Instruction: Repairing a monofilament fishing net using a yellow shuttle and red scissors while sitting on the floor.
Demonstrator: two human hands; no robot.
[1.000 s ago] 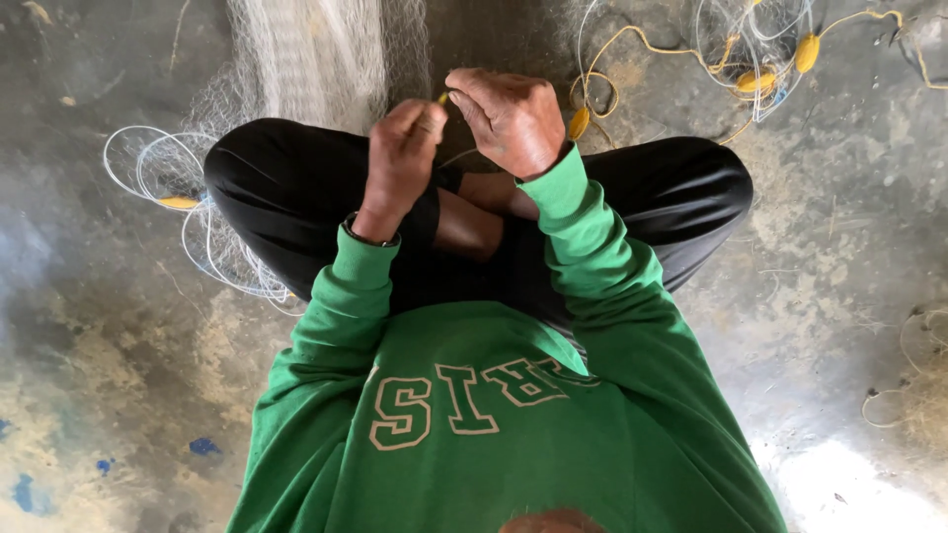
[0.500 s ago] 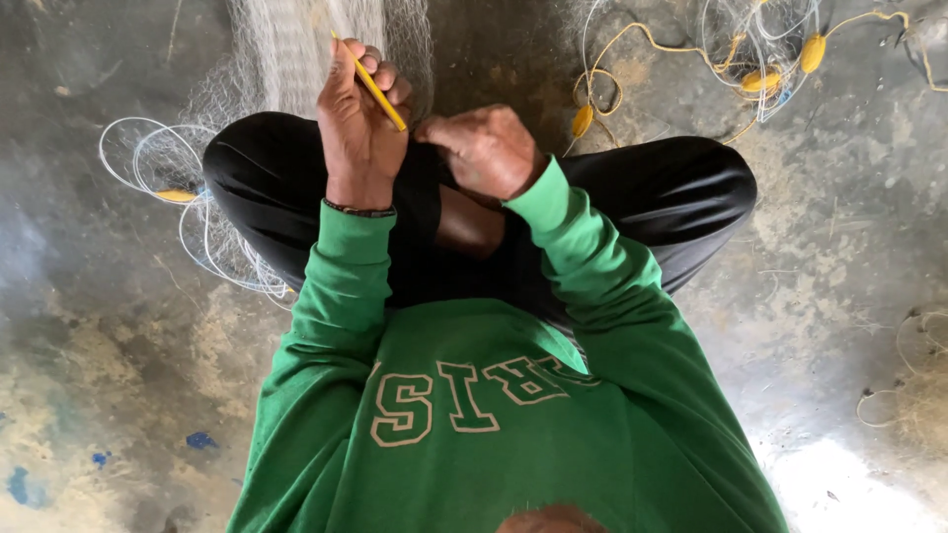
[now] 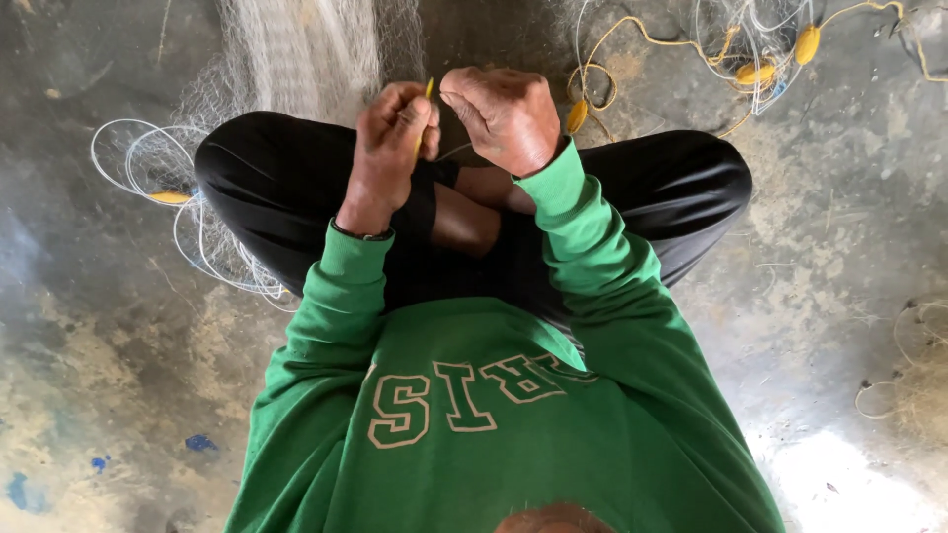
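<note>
Far out to the left of your grip, loops of pale line (image 3: 148,163) lie on the concrete floor (image 3: 89,326), with one small yellow float (image 3: 170,197) caught among them, just beside your left knee (image 3: 247,158). Above that knee and up-left of your hands, the net (image 3: 296,49) runs away in a bunched white band.

Your left hand (image 3: 387,138) is curled shut around a thin yellow needle (image 3: 429,88); only its tip shows, poking up above your knuckles, and the rest is hidden inside the fist. Your right hand (image 3: 504,114) sits just beside it, close enough that the two nearly touch, with its fingers pinched together. A fine strand seems to run between the two hands, but it is too thin to say for sure what the right one grips. Both hands hover over your crossed legs, and a bare shin (image 3: 474,212) lies directly below them.

Just right of your right hand, a yellow float (image 3: 577,115) rests on the floor by your right knee (image 3: 681,168). Further up and to the right, a yellow cord (image 3: 642,39) snakes through a tangle of line to two more floats (image 3: 780,59), well apart from your grip. Far to the right, at the frame's edge, a few loose pale strands (image 3: 913,355) curl on the floor.
</note>
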